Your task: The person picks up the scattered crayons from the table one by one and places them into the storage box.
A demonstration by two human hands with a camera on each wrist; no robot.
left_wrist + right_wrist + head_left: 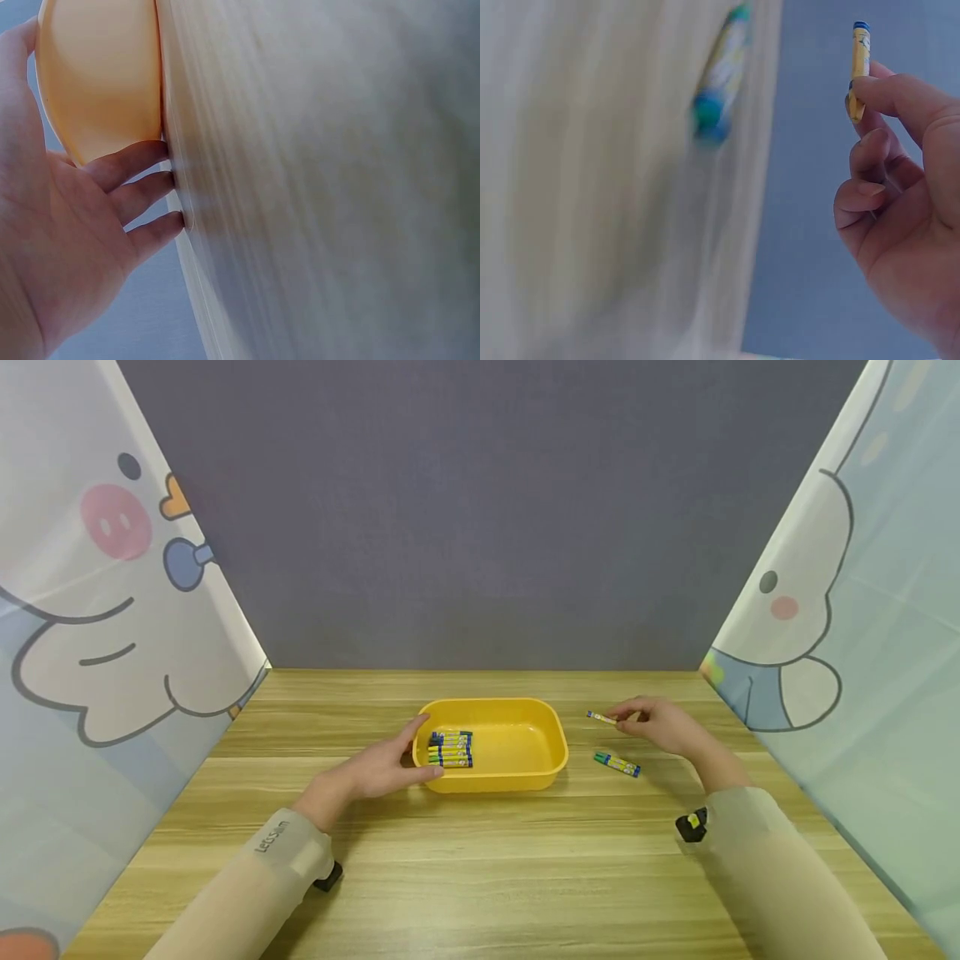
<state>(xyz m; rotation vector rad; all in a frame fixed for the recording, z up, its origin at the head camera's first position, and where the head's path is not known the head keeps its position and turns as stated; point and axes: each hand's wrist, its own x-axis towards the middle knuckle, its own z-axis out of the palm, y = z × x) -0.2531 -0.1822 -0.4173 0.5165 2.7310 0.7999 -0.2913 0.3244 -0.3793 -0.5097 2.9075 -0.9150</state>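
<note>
Thumb and fingertips of the right hand [660, 728] pinch a thin yellow crayon in a blue-ended printed wrapper [861, 56], raised above the counter; its yellow end lies at the fingers, its blue end points toward the left hand's side. Below this hand, nearer the person, green-tipped drawing sticks in yellow-and-blue wrappers [617, 765] lie on the wood-grained counter [480, 877], just apart from the fingers; their exact number is hard to tell. Left of the pinched piece, well apart from its blue end, sits a yellow, round-cornered rectangular tray [528, 782]. Its left end is held by the left hand [381, 768], thumb over the near rim, fingers along the outside wall. Inside the tray, beside that thumb, a row of slim wrapped crayons with differing tips [452, 750] lies side by side.
</note>
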